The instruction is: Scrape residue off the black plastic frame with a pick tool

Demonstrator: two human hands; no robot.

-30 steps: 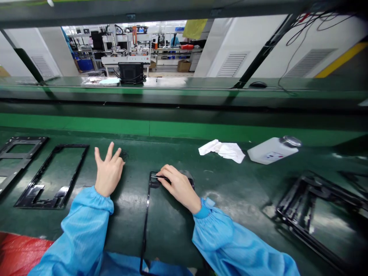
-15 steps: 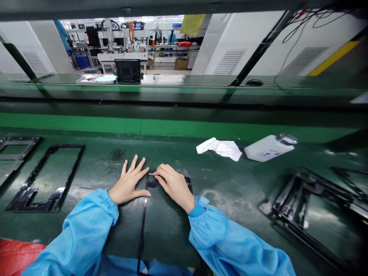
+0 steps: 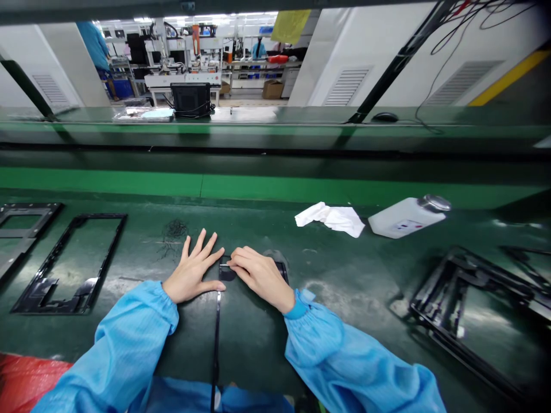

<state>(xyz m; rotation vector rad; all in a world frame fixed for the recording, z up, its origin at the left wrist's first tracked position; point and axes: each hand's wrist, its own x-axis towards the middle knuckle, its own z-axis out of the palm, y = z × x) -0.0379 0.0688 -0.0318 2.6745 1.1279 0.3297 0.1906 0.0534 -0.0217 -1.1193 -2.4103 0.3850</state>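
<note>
Left hand (image 3: 196,272): palm down, fingers spread, grip holding nothing. Its thumb tip meets the left bar of a slim black frame (image 3: 216,338), and its forefinger reaches close to the far left corner.

Right hand (image 3: 258,274): grip closed, thumb and fingers pinched on a small slim light-coloured piece (image 3: 224,265) at the frame's far edge, near that same corner. Most of the piece is hidden by the fingers; its kind cannot be told.

Frame position: on the green table (image 3: 331,321), directly before the person, long side running from far to near. The right hand and forearm cover much of its right side.

Surroundings, left: a tangle of fine dark strands (image 3: 174,230) just beyond the left hand; a second black frame (image 3: 112,249) lying flat; a grey frame (image 3: 26,234) farther left, cut off by the view. Red sheeting (image 3: 30,378) at the near left.

Surroundings, right: a crumpled white cloth (image 3: 344,219) on the far side, a white bottle (image 3: 398,219) with a metallic cap just beside it. Nearer and farther right, a pile of black frames (image 3: 477,275), blurred; count not readable.
</note>
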